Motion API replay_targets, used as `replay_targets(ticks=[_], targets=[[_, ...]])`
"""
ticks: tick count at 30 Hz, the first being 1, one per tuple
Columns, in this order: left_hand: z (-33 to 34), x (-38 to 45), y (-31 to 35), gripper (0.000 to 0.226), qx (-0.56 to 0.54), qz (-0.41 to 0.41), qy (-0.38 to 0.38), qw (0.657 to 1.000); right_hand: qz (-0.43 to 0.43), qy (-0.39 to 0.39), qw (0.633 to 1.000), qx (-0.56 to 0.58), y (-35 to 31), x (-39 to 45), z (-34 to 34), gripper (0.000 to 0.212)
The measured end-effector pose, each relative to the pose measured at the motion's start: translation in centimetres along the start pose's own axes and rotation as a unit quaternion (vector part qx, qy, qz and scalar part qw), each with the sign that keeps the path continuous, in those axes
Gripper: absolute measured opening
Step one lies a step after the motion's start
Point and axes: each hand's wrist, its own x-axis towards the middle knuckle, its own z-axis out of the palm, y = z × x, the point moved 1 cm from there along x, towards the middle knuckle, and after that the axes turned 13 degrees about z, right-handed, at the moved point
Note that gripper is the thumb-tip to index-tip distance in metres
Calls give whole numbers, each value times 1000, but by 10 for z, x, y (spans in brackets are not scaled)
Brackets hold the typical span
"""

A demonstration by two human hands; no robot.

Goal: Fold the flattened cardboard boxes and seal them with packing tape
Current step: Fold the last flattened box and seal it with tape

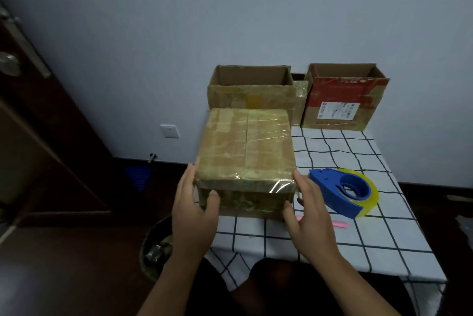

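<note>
Left hand (190,209) and right hand (311,209) clasp opposite sides of the closed, tape-wrapped brown cardboard box (245,152), thumbs on its near face, fingers spread along the sides. Box sits at the left edge of the white grid-patterned tablecloth (345,234). Blue tape dispenser with yellowish roll (345,191) lies just right; bare cloth in front.

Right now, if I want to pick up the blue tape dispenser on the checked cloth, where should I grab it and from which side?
Probably grip the blue tape dispenser by its round blue body, from above. It lies flat on the table with the hub facing up, and the right hand beside it is nearest.
</note>
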Motion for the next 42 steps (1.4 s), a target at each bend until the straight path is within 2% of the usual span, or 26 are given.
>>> replay_targets(ticks=[3,5,9,14,17,22,27,35,39,42], targets=[[0,3,-5,62,-44,-53,16,998,45,3,999,16,-3,-4,2,72],[0,2,-4,60,-34,-42,11,998,104,15,993,47,-6,-8,3,74],[2,-3,1,60,-53,-36,7,998,190,24,974,123,-11,-16,7,61],[5,-3,1,53,-89,-46,31,994,209,22,972,104,-12,-24,7,62],[7,-1,1,51,-120,-51,47,990,228,-1,965,133,-12,-25,7,63],[7,-1,-3,39,-150,-59,61,985,245,15,953,178,-16,-24,2,51],[6,2,-7,40,-168,-65,71,981,233,23,959,161,-21,-24,3,45],[4,7,-12,29,-226,-94,58,968,234,-9,954,189,-14,-19,-6,52],[4,6,-14,23,-238,-106,75,963,228,-15,953,198,-14,-12,-10,58],[7,0,-18,20,-249,-108,87,959,222,-18,955,194,-15,-12,-11,46]])
